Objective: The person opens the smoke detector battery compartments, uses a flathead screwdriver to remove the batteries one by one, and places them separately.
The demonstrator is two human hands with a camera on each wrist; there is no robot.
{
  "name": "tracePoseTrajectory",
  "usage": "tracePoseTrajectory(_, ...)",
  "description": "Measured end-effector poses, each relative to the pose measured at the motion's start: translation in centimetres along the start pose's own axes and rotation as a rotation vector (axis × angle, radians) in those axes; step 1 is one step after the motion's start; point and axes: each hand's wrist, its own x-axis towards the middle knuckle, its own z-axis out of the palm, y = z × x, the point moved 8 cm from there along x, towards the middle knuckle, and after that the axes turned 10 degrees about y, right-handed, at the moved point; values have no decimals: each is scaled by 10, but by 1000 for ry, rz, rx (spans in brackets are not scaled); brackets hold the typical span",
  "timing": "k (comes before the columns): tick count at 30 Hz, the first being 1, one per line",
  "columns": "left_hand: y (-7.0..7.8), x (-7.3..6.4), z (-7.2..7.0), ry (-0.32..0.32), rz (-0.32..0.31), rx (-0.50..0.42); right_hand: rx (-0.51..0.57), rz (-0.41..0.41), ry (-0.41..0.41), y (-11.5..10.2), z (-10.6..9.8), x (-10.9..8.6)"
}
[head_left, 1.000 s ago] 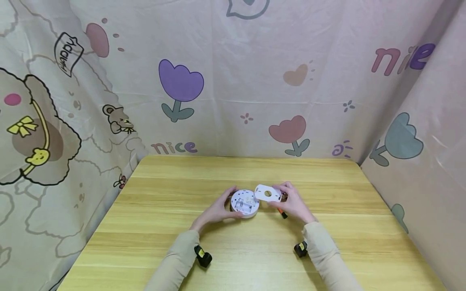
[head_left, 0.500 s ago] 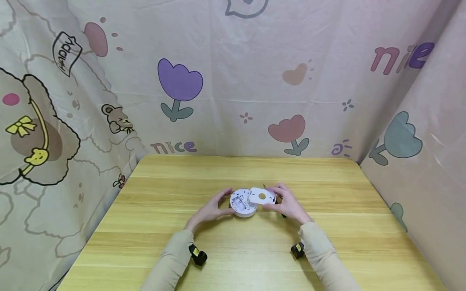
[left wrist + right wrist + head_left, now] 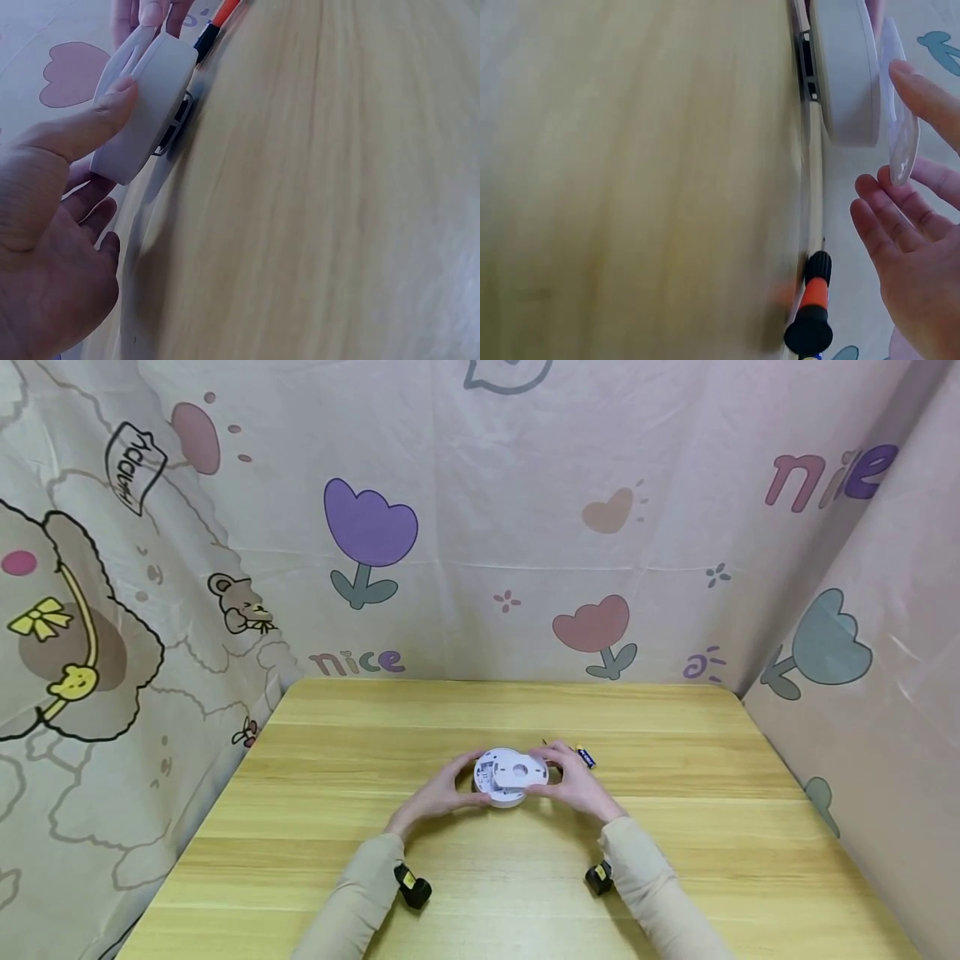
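Note:
A round white plastic housing point(image 3: 489, 772), which looks like a smoke alarm, is held at its left edge by my left hand point(image 3: 435, 795). The left thumb lies on its upper rim in the left wrist view, with fingers beneath. A battery compartment shows on its exposed face. My right hand point(image 3: 577, 783) pinches a flat white plate point(image 3: 534, 770) with a round hole, its thumb on one face and fingertips at the other. The plate overlaps the right part of the housing. In the right wrist view, a narrow gap shows between the plate point(image 3: 904, 142) and the housing point(image 3: 847, 75).
A small blue and yellow battery point(image 3: 586, 757) lies on the wooden table point(image 3: 480, 877) just beyond the right hand. A screwdriver point(image 3: 817, 296) with an orange and black handle lies near the housing. A printed curtain point(image 3: 465, 527) hangs behind the table.
My right hand has moved left, bringing the plate over the housing. The housing has turned a little, so its compartment shows at the left. The battery has come into view beyond the right hand.

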Motion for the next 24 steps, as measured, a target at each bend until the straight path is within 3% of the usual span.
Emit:
tracePoseTrajectory(16,2,2,0,-20,65,-25,-3,-21,-37,-9,15,6)
tracePoseTrajectory(24,4,2,2,-24,41,-27,-2,-33,-28,-8,16,8)
